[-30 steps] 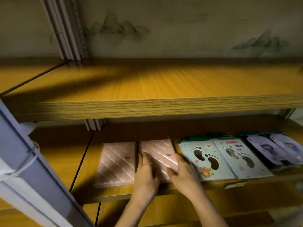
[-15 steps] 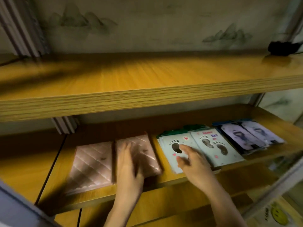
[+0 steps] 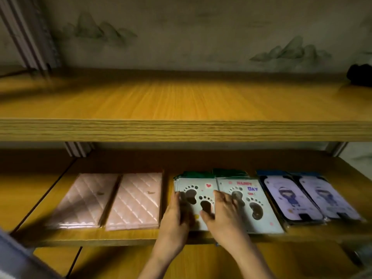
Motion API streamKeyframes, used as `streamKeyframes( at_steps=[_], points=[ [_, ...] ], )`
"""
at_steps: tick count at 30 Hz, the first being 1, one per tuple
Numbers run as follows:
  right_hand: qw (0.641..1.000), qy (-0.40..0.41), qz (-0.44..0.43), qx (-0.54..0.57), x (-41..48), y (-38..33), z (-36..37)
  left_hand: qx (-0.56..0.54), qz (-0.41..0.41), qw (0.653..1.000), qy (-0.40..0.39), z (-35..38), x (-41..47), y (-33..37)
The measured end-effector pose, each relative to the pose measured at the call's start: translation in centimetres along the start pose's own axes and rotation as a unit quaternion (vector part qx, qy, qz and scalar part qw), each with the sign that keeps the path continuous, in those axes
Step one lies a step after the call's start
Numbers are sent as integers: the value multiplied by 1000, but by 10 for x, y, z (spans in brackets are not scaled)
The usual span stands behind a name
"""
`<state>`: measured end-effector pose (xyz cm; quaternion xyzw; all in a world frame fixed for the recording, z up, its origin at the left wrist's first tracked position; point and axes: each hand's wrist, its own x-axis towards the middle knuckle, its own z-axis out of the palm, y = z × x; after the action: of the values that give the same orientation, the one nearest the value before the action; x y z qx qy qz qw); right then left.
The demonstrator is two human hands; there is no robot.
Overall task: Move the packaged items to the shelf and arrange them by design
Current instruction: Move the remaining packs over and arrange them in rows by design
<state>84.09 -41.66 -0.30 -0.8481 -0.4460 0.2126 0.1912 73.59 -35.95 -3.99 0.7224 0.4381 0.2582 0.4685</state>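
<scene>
Pink quilted packs point(image 3: 112, 200) are sitting at the left of the shelf point(image 3: 120, 238), just left of your left hand point(image 3: 176, 216). That hand is lying straight-fingered against the left edge of the footprint stack point(image 3: 201, 186). Your right hand point(image 3: 223, 212) is resting flat on its right side, at the seam with the second footprint stack point(image 3: 259, 216). You're gripping nothing. The stack is lying long axis front to back, dead ahead, bracketed by the two. Purple packs point(image 3: 310, 198) are lying furthest right.
</scene>
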Motion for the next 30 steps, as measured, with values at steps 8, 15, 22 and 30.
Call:
streamKeyframes(
  at_steps=[8, 15, 22, 30],
  points=[
    [997, -12, -40, 65, 13, 11, -7, 13, -37, 998, 48, 2, -5, 14],
    [996, -53, -25, 63, 17, 7, -18, 25, -27, 998, 46, 4, -9, 16],
    [997, -60, -16, 35, 19, 5, -21, -5, -16, 998, 54, 1, -8, 17],
    [996, -34, -16, 79, 21, 5, -10, -3, -36, 999, 26, -1, -2, 7]
  ],
)
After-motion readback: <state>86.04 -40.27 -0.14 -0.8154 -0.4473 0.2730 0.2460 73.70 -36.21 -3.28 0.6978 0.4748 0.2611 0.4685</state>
